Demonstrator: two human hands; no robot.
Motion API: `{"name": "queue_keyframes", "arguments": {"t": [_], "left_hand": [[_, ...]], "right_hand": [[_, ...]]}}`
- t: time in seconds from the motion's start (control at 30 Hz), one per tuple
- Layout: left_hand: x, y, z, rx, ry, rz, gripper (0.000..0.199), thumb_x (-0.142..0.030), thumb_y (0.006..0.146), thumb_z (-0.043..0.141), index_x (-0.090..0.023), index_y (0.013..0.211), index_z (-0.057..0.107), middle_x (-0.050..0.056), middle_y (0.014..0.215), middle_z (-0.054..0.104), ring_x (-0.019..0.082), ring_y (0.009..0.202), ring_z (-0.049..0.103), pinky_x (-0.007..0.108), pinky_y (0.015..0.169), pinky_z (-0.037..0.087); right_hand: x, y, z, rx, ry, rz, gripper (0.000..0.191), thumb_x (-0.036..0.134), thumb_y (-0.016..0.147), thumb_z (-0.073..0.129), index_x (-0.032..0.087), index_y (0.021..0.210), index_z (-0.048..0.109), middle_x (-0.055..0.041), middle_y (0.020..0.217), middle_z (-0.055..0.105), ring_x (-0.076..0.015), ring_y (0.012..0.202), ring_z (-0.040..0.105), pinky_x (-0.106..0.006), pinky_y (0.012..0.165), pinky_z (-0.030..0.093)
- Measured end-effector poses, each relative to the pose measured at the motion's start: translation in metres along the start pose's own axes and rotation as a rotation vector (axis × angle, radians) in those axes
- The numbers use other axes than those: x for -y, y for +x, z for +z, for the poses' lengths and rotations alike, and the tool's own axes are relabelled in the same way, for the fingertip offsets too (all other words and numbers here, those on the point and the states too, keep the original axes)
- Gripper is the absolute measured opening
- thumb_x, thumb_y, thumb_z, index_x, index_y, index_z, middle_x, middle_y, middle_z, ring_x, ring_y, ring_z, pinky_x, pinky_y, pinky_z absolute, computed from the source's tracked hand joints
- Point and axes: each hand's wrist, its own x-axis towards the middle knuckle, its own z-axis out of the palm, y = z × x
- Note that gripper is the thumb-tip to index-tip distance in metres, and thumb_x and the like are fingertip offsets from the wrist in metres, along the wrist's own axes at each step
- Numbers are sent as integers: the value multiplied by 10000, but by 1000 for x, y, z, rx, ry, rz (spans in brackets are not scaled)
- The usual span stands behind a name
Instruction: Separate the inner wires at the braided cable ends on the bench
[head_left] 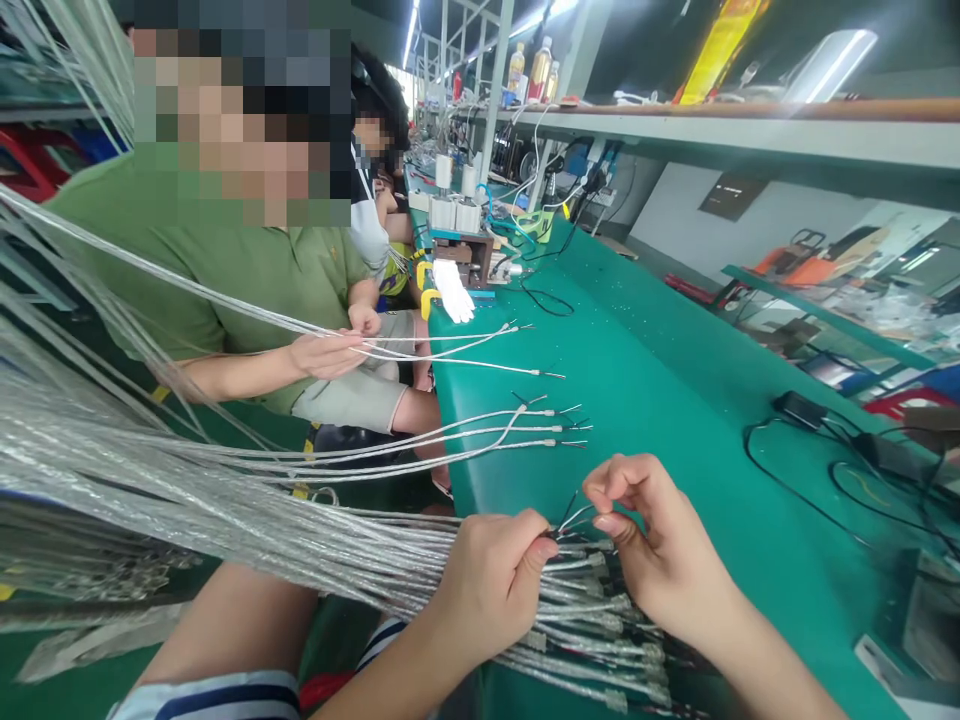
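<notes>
My left hand (499, 575) is closed around the end of a silvery braided cable, just behind where thin black and white wires (574, 516) fan out of it. Close by on the right, my right hand (645, 535) has thumb and forefinger curled together at the tips of those wires; whether a wire is pinched is too small to make out. Under both hands lies a thick bundle of similar cables (375, 560), their stripped ends (615, 610) resting on the green table mat (690, 390). Several separate cables (480, 455) lie farther along the table edge.
On the left a co-worker in a green shirt (277, 270) holds other cables (450, 345). Beyond stand a small bench machine (457, 215) and a white glove (452, 290). Black power adapters (799, 408) with cords lie at right, beneath a long shelf (750, 125).
</notes>
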Motion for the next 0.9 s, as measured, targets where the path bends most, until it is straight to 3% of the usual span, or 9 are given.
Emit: {"name": "queue_keyframes", "arguments": {"t": [0.1, 0.3, 0.5, 0.63, 0.9], "left_hand": [[1, 1, -1, -14, -4, 3, 283, -293, 1013, 361, -206, 747, 400, -46, 614, 379, 120, 556, 380, 286, 573, 176], [6, -3, -1, -42, -45, -20, 295, -303, 1017, 356, -205, 744, 412, -45, 602, 369, 119, 548, 385, 284, 573, 179], [4, -1, -1, -51, -30, -17, 287, -298, 1011, 366, -205, 742, 408, -43, 616, 390, 123, 563, 399, 289, 582, 185], [4, 0, -1, -34, -1, -13, 283, -291, 1011, 369, -206, 744, 410, -43, 616, 407, 125, 569, 410, 292, 584, 189], [4, -1, 0, -61, 13, 20, 246, -259, 1004, 373, -216, 768, 425, -52, 611, 410, 125, 562, 422, 292, 576, 193]], "right_hand": [[0, 1, -7, 9, 29, 1, 285, -12, 888, 459, 261, 956, 417, 19, 916, 508, -155, 845, 492, -298, 752, 392], [1, 7, -30, -237, 89, -67, 145, 141, 964, 563, 255, 973, 474, 12, 862, 472, -152, 770, 425, -270, 622, 348], [9, 9, -13, -65, 156, 125, 189, 321, 998, 567, 273, 1174, 517, -40, 1089, 588, -187, 983, 532, -298, 826, 426], [7, 12, -6, -57, 218, 204, 132, 339, 1018, 526, 272, 1130, 540, -26, 1008, 634, -178, 957, 570, -284, 821, 432], [8, 12, -12, 38, 337, 251, 129, 281, 962, 625, 270, 1079, 573, -23, 1028, 627, -179, 953, 554, -267, 790, 426]]}}
